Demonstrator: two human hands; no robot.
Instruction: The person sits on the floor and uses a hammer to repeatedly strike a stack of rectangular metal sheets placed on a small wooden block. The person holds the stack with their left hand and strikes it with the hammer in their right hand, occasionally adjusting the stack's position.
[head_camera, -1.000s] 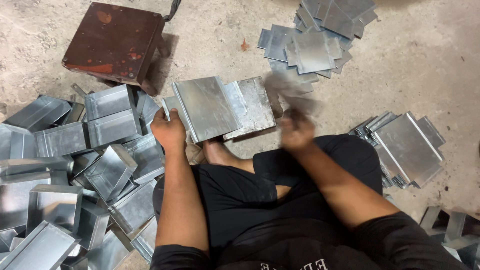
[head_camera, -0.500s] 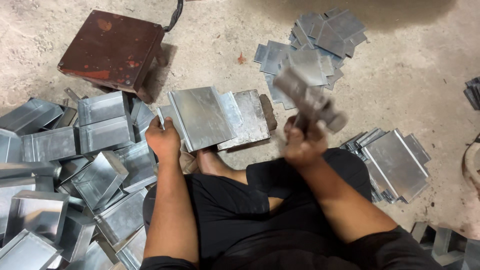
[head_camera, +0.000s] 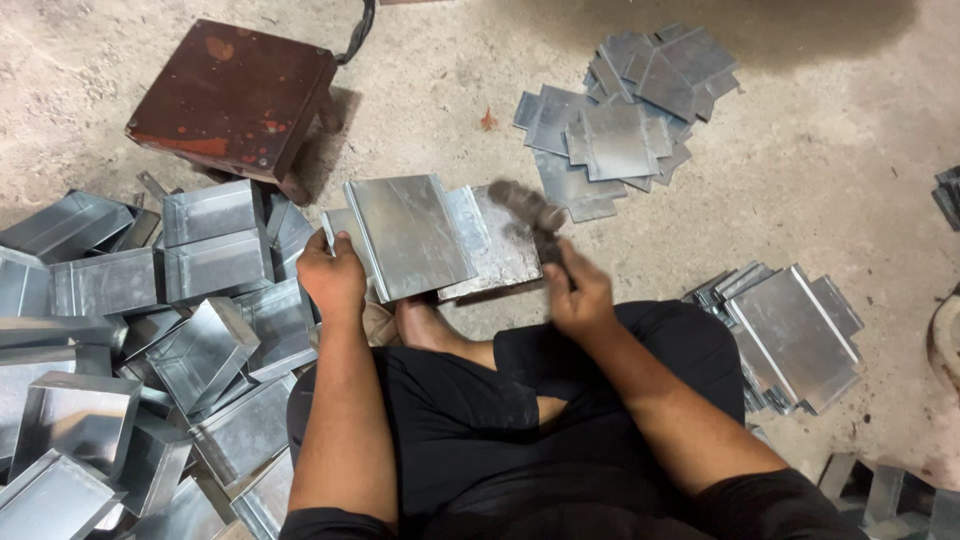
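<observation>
Head view, looking down over crossed legs to a concrete floor (head_camera: 830, 150).

Change since half a second back: struck downward. Then, right hand up at chest height with hammer raised clear of the work; now right hand (head_camera: 578, 295) low, clenched round the handle, hammer (head_camera: 525, 207) smeared by motion blur just over the far right edge of the work plate (head_camera: 500, 250). Cannot tell whether touching. Head too blurred to make out its shape. Same low position as a second ago, so likely one full swing of a repeated beat; judged mid-hammering, seam or edge not yet finished.

Left hand (head_camera: 333, 275) unmoved across all three pictures: gripping the near left edge of the grey metal sheet (head_camera: 410, 235), thumb on top. Sheet tilted slightly, resting across the work plate, directly ahead of the bare foot (head_camera: 425, 325), between both hands.

Count:
- hammer: one
- sheet in hand: one
- work plate beneath: one, partly covered
- rusty brown stool (head_camera: 235, 95): one, far left
- folded tray pieces (head_camera: 120, 340), heaped at left: over a dozen, overlapping, exact number not readable
- flat blanks (head_camera: 620, 110), loose scatter far right: about a dozen, overlapping
- stacked blanks (head_camera: 790, 335), near the right knee: several layers, edges fanned, not countable
- further metal bits at bottom right corner: cut off by the frame
</observation>
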